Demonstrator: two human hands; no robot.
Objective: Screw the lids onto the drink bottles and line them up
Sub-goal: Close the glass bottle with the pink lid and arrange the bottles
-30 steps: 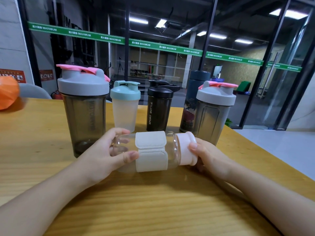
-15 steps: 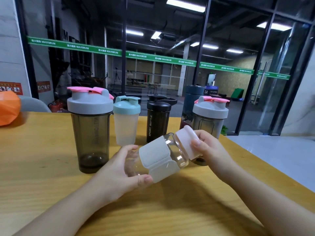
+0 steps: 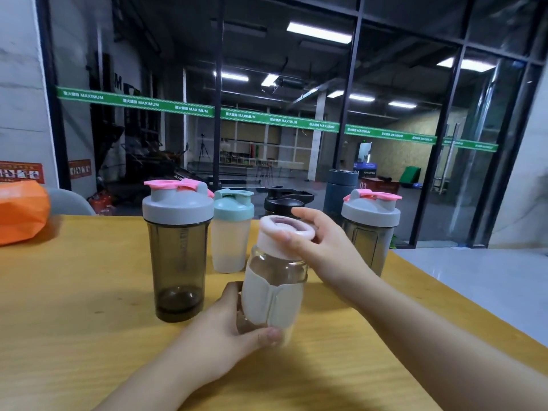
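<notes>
Six lidded drink bottles at the worktop

Clear glass bottle (image 3: 274, 292) with white sleeve and pink lid (image 3: 286, 234) stands nearly upright between the fingers; five capped shakers (image 3: 178, 250) line up just beyond them.

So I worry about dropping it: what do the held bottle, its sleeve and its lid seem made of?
Bottle: clear and glossy with bright highlights, glass or hard plastic; the look leaves it open. Sleeve: matte off-white with a seam, likely silicone or fabric. Lid: matte pale pink, probably plastic.

Gym – glass wall (image 3: 385, 93) with MAXIMUM banner (image 3: 189, 109), shaker bottles (image 3: 178, 247).
</notes>
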